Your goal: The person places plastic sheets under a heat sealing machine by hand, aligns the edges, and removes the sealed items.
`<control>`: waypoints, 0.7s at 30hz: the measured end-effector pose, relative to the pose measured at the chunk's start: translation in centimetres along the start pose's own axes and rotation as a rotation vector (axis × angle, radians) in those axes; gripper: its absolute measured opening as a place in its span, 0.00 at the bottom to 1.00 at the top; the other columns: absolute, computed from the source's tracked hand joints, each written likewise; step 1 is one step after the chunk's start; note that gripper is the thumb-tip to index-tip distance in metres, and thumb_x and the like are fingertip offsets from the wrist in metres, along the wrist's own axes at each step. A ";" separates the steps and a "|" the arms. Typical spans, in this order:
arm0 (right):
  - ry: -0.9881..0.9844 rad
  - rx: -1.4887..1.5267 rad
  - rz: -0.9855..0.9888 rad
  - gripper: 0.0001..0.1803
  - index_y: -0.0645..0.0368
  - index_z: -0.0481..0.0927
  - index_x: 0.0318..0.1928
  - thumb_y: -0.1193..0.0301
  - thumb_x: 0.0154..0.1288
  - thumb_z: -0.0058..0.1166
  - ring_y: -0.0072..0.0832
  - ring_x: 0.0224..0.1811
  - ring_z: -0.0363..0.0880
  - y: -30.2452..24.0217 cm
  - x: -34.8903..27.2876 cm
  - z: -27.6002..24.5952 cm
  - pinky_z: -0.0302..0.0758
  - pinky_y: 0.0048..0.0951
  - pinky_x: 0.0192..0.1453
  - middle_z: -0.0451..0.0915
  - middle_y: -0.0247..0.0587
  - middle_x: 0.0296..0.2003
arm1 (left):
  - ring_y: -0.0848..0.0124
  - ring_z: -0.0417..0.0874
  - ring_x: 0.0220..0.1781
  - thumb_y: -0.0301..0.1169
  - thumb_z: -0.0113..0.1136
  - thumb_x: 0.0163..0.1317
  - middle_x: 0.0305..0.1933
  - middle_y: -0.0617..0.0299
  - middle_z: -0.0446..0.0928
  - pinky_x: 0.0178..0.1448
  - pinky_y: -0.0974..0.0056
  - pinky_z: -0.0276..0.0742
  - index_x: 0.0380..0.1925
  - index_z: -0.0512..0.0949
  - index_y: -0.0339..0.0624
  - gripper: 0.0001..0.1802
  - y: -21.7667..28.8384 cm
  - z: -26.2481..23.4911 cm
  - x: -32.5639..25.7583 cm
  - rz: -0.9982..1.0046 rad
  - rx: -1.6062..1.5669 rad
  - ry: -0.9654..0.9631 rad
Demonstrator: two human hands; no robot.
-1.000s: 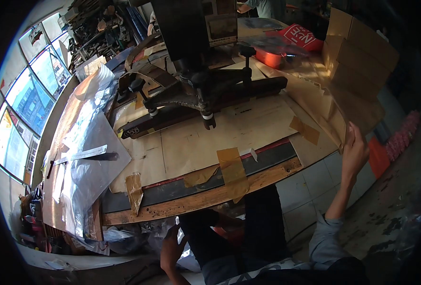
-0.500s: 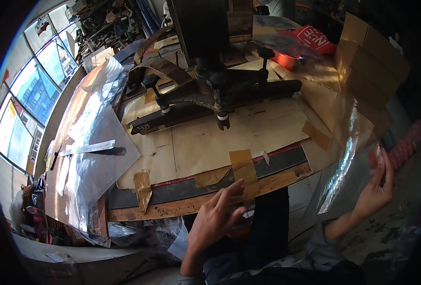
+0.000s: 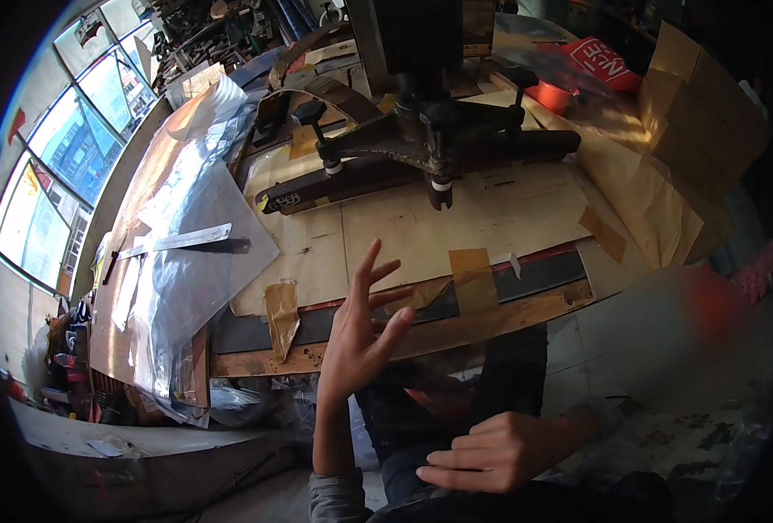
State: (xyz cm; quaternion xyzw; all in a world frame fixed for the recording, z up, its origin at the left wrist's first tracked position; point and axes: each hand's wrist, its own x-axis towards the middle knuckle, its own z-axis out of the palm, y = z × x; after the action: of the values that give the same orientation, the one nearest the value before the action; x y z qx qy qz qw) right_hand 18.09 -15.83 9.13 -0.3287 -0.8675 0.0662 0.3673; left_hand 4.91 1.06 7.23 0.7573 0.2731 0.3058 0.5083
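My left hand [image 3: 360, 336] is raised over the front edge of the workbench, open, with its fingers spread and nothing in them. Beneath its fingertips lies a large cream sheet [image 3: 421, 231], with brown tape strips [image 3: 474, 281] along its front side. Low in front of my body, my right hand [image 3: 498, 449] shows its back, with the fingers curled together toward the left. What it holds, if anything, is hidden under the palm. Above the sheet stands a dark metal clamp frame [image 3: 413, 144] with a long bar and screw knobs.
A steel ruler [image 3: 177, 241] lies on clear plastic film [image 3: 221, 288] at the left. Brown cardboard [image 3: 700, 122] and a red bag [image 3: 600, 65] are at the far right. The bench has a wooden front edge [image 3: 535, 305]. A blurred patch covers the right side.
My left hand has moved up and left over the sheet. My right hand has come down and left from beside the clear film at the right. The whole view has shifted a little.
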 end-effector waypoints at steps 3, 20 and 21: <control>-0.056 0.067 -0.022 0.18 0.65 0.78 0.42 0.73 0.46 0.55 0.23 0.27 0.78 1.1 0.7 1.8 0.79 0.23 0.30 0.78 0.40 0.33 | 0.63 0.84 0.45 0.33 0.58 0.63 0.51 0.52 0.78 0.41 0.65 0.79 0.68 0.53 0.46 0.36 0.6 -0.5 -0.4 -0.097 0.152 -0.112; -0.081 0.431 0.354 0.19 0.59 0.80 0.46 0.83 0.52 0.53 0.28 0.36 0.84 -0.3 -3.8 -2.6 0.83 0.24 0.36 0.84 0.39 0.37 | 0.59 0.70 0.63 0.72 0.25 0.59 0.58 0.50 0.72 0.65 0.59 0.63 0.56 0.71 0.35 0.51 -15.5 1.0 -16.5 -0.458 -0.470 -0.105; -0.041 0.459 0.398 0.19 0.59 0.81 0.45 0.84 0.51 0.52 0.28 0.34 0.84 0.1 -4.1 -2.8 0.83 0.24 0.36 0.84 0.39 0.36 | 0.59 0.70 0.63 0.72 0.25 0.59 0.58 0.50 0.72 0.65 0.59 0.63 0.56 0.71 0.35 0.51 -17.5 0.5 -17.8 -0.463 -0.464 -0.093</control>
State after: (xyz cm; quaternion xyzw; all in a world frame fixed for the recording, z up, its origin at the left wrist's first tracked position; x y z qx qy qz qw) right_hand 22.16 -18.64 8.60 -0.3993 -0.7557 0.3378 0.3942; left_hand -8.29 -6.31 -12.60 0.5523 0.3375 0.2012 0.7352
